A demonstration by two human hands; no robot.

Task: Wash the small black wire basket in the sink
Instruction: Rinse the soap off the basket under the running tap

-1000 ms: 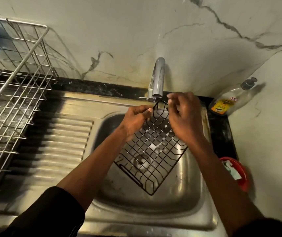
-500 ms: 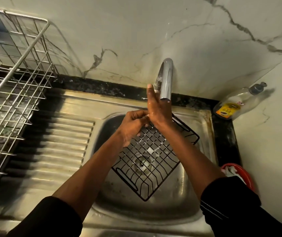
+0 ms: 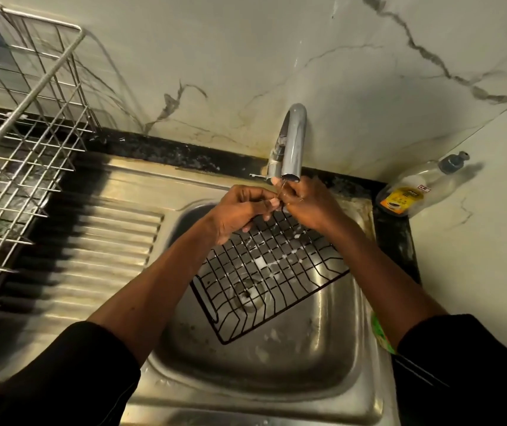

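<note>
Steel sink (image 3: 276, 379) below: my left grip (image 3: 239, 210) pinches the top corner of the small black wire basket (image 3: 270, 272), tilted in the basin. My right grip (image 3: 310, 207) touches there under the faucet (image 3: 292, 142), hold unclear. Light, stiff, likely soapy-slick; rim wire holds best.

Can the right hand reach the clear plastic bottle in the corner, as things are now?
Probably yes: nothing stands between the right hand and the clear plastic bottle, which is to its right beside the steel sink.

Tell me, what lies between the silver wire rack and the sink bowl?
The head view shows the ribbed steel drainboard between the silver wire rack and the sink bowl.
</note>
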